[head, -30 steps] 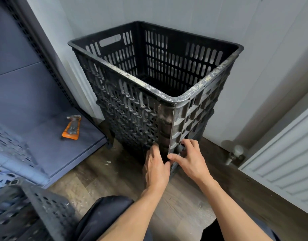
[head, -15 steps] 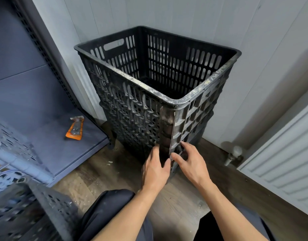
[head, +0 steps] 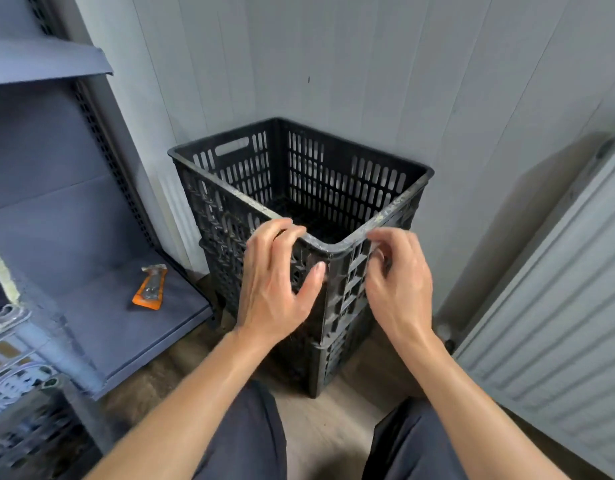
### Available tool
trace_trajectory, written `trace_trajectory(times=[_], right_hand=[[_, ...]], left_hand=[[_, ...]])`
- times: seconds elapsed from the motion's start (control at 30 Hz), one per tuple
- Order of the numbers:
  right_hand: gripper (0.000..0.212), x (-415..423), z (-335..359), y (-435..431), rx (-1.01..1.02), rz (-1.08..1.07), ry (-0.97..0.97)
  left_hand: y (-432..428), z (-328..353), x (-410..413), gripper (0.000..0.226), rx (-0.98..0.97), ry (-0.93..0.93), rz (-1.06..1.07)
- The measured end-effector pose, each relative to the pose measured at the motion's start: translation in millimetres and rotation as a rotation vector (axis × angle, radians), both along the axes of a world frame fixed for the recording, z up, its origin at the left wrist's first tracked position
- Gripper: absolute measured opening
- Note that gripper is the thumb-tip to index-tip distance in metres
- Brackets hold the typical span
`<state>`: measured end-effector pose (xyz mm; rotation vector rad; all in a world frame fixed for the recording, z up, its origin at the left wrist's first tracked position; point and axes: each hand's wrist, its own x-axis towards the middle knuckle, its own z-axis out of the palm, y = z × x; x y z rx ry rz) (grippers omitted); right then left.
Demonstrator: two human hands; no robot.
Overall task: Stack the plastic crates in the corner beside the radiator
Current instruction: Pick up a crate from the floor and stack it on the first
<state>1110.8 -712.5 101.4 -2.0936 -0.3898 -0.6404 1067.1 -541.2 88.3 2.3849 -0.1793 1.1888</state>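
A stack of black slotted plastic crates (head: 334, 181) stands on the floor in the corner, nested one in another, with the top crate empty. My left hand (head: 275, 282) hovers at the near corner of the top rim, fingers spread, fingertips close to the rim's left side. My right hand (head: 396, 282) is at the same corner on the right side, fingers loosely curled near the rim. Neither hand clearly grips the crate.
A white radiator (head: 555, 334) runs along the right wall. A blue-grey shelf unit (head: 101, 327) stands to the left with an orange scraper (head: 150, 287) on its lowest shelf. Another dark crate (head: 32, 434) sits at the bottom left. My knees are at the bottom edge.
Both hands rose from the low corner edge of the stack to the top rim. The view pulled back and up, so the stack looks smaller and lower.
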Motion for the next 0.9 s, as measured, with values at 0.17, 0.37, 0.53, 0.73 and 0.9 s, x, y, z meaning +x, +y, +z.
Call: trace_trajectory(times=[0.17, 0.37, 0.53, 0.73, 0.9], right_hand=[[0.021, 20.7, 16.0, 22.6, -0.347, 0.111, -0.161], [0.051, 38.1, 16.0, 34.3, -0.583, 0.183, -0.207], [0.045, 42.2, 10.6, 44.2, -0.604, 0.159, -0.169], [0.053, 43.6, 23.9, 37.8, -0.712, 0.25, -0.099], [0.055, 57.6, 45.5, 44.3, -0.734, 0.327, 0.108]], left_hand=[[18.6, 22.3, 30.5, 0.046, 0.252, 0.291, -0.131], [30.9, 28.3, 50.4, 0.029, 0.338, 0.357, -0.14], [27.9, 22.0, 60.5, 0.023, 0.326, 0.406, -0.127], [30.2, 32.5, 55.3, 0.043, 0.358, 0.518, -0.171], [52.6, 43.1, 64.8, 0.071, 0.366, 0.612, -0.231]])
